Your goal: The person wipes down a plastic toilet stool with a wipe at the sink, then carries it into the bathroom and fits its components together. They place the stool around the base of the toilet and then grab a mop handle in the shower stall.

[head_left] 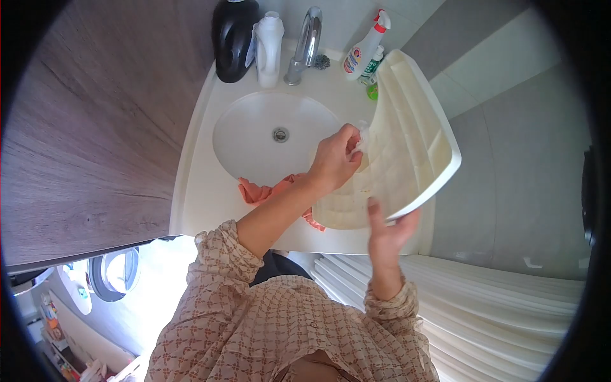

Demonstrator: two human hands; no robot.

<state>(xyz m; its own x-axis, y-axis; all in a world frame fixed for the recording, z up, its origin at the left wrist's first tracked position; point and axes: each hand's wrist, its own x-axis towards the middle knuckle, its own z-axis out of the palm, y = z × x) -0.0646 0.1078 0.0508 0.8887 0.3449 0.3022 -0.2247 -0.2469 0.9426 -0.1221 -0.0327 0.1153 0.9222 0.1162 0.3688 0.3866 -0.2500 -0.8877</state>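
Observation:
A large cream-white plastic tray [414, 127], with a ribbed inner face and a raised rim, is tilted over the right side of the washbasin counter. Its kind is not certain; it could be a lid. My right hand [389, 242] grips its lower edge, thumb on the inner face and fingers behind. Against that inner face, my left hand [334, 159] pinches a crumpled white tissue [361, 143], partly hidden by the fingers. Small yellowish specks [365, 191] show on the plastic near my right thumb. Beneath my left forearm lies a coral cloth [258, 192] at the basin's front edge.
The oval basin [248, 137] has a drain and a chrome tap [309, 44]. Behind it stand a black bottle [232, 41], a white bottle [269, 51], a scouring pad [323, 62] and a spray bottle [364, 54]. A wood panel [114, 114] borders the left; white curtain folds [496, 312] hang lower right.

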